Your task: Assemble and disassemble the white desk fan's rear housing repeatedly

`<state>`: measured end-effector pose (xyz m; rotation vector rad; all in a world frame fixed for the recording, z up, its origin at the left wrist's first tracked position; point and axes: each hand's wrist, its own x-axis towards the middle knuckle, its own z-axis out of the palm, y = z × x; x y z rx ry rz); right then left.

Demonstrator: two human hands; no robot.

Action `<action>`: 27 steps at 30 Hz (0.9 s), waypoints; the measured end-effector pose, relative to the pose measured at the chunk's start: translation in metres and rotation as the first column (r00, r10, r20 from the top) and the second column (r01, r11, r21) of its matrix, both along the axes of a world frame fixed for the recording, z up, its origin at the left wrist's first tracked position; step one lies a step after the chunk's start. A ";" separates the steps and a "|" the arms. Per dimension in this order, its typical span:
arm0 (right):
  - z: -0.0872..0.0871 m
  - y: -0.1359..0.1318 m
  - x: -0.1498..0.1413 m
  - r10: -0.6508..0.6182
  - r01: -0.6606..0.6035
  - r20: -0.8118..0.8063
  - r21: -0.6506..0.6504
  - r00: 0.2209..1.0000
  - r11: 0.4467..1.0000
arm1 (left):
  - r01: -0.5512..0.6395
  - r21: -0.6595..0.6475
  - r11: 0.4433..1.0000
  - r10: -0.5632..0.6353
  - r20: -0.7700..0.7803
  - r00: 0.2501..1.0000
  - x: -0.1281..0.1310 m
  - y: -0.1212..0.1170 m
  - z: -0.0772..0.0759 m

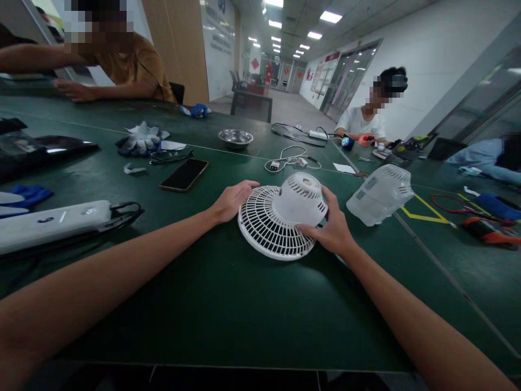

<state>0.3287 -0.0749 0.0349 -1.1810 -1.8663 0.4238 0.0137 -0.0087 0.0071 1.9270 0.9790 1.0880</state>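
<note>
A white fan head (299, 201), with a round slotted rear grille (266, 239) and a domed motor housing, lies grille side down in front of me, slightly tilted. My right hand (334, 228) grips the housing from the right, thumb at the front and fingers curled behind. At the grille's left edge, my left hand (234, 202) holds the rim with its fingers stretched along the far side; its thumb is hard to make out. A translucent white plastic cover (380, 195) with vent slots stands right of my right hand.
Beyond the fan head lie a coiled white cable (293, 160) and a metal bowl (235, 138). Leftward are a phone (184, 175), gloves (142, 138) and a white power strip (57, 222). An orange-and-black tool (492, 231) lies far right. Other people sit around the green table (244, 315).
</note>
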 end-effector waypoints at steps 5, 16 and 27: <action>0.000 -0.007 -0.017 -0.025 -0.106 -0.535 -0.212 0.844 0.971 | -0.066 0.103 0.993 0.038 0.256 0.966 0.006 -0.005 0.003; -0.009 0.000 -0.032 0.039 -0.370 -0.630 -0.403 0.776 0.837 | -0.071 -0.292 0.954 0.178 0.360 0.916 0.026 -0.023 0.006; -0.007 0.034 0.069 -0.456 0.440 0.275 0.120 0.846 0.890 | -0.211 -0.228 0.951 0.270 0.271 0.924 0.005 0.001 -0.004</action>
